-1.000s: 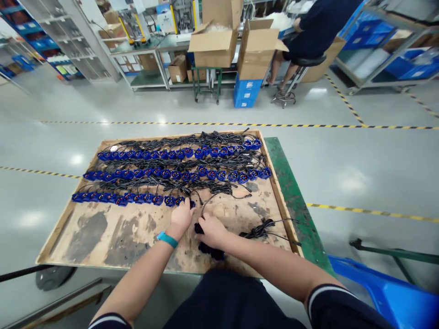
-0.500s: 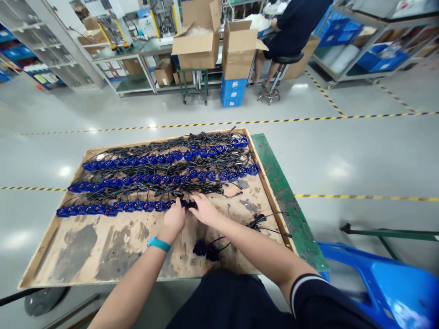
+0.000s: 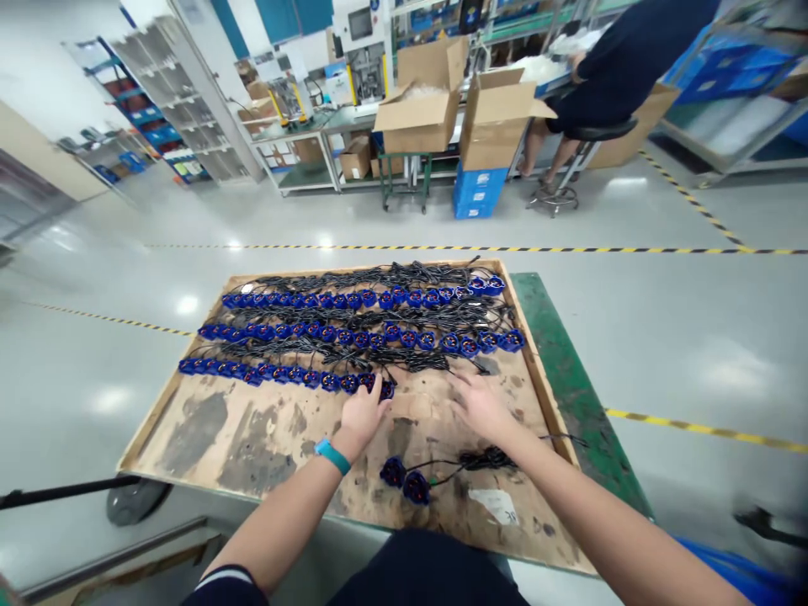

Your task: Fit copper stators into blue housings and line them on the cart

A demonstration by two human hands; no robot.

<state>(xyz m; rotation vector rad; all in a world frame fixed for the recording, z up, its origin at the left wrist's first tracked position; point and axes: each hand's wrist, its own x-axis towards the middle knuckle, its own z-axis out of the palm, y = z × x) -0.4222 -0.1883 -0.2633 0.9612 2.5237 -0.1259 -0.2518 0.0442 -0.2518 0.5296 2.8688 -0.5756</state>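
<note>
Wooden tray (image 3: 252, 446): bare room at front left corner. Blue connector rows (image 3: 345, 337): toward back edge. Our right hand (image 3: 483, 408): fingers spread, empty, nearer right edge. Our left hand (image 3: 363, 414): at end connector (image 3: 387, 390), mid-tray; gripping or not, we cannot tell.

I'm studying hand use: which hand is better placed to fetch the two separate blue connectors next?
Probably the right hand: it looks open and empty, while the left hand, though nearer the two connectors, touches the nearest row.
</note>
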